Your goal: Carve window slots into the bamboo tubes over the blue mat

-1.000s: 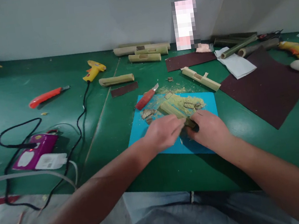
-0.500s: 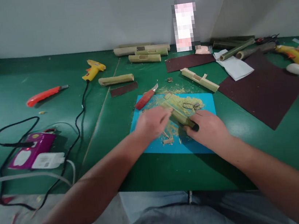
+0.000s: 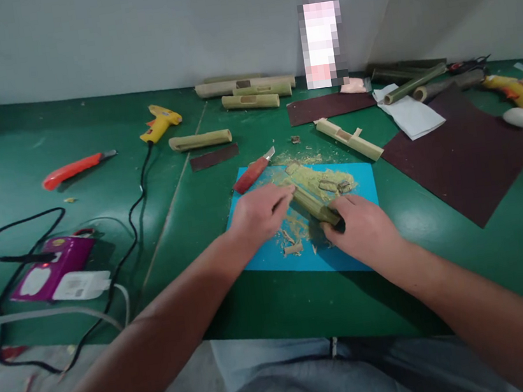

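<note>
A green bamboo tube [image 3: 313, 203] lies slantwise over a blue sheet [image 3: 270, 264], its open dark end toward me. My right hand [image 3: 364, 224] is wrapped round the near end. The fingers of my left hand [image 3: 263, 212] are closed at the tube's far end; whether they also pinch something small is hidden. Just beyond my left hand rests a red-handled craft knife [image 3: 254, 172], blade pointing away. Pale yellow-green dust [image 3: 331, 177] and shavings [image 3: 292, 245] are scattered on the sheet around the tube.
Cut bamboo pieces [image 3: 250, 101] lie along the back. To the right are a notched bamboo piece [image 3: 349, 139] and dark sandpaper-like sheets [image 3: 466, 162]. At left are a yellow glue gun [image 3: 160, 124], a red utility knife [image 3: 75, 171] and a purple power strip [image 3: 54, 268] with trailing cables.
Both hands stay at the bamboo tube. The tube and my hands have shifted only slightly, and the whole view has moved a little.
</note>
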`<state>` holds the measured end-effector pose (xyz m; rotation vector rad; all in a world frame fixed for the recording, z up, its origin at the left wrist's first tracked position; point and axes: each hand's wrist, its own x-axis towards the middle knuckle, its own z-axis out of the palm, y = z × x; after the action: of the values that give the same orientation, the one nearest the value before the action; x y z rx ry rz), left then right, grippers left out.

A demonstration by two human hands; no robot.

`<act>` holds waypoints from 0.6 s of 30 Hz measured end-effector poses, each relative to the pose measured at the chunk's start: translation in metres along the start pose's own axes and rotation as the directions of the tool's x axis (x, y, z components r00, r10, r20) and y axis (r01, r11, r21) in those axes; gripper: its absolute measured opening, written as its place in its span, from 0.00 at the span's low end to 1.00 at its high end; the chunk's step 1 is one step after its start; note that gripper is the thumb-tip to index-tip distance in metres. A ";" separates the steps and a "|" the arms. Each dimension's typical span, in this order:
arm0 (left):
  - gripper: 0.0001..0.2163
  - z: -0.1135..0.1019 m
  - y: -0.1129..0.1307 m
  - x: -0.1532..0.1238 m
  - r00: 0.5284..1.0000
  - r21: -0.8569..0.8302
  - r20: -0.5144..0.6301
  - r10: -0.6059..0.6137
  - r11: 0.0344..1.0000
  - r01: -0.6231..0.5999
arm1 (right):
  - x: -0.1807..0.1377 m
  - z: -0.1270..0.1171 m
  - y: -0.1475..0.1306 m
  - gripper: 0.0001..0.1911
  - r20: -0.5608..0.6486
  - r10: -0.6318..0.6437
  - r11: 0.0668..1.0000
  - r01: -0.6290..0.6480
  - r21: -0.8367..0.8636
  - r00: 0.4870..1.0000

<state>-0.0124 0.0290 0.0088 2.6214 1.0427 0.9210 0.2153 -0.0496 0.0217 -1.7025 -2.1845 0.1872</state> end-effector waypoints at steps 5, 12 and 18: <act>0.16 0.002 0.010 -0.004 0.983 0.021 0.119 0.138 0.990 -0.141 | 0.000 -0.002 -0.001 0.06 0.008 -0.021 0.999 0.021 -0.037 1.000; 0.15 0.002 0.012 -0.003 0.990 0.031 0.096 0.098 0.994 -0.102 | 0.000 -0.002 0.003 0.08 -0.057 -0.083 0.996 0.081 -0.035 0.995; 0.14 0.002 0.005 0.000 0.998 0.101 -0.045 -0.035 0.994 0.040 | 0.000 -0.002 0.004 0.09 -0.060 -0.061 0.998 0.061 0.003 0.996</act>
<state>-0.0082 0.0252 0.0092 2.6640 1.1751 0.9440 0.2195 -0.0483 0.0220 -1.6159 -2.1874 0.1236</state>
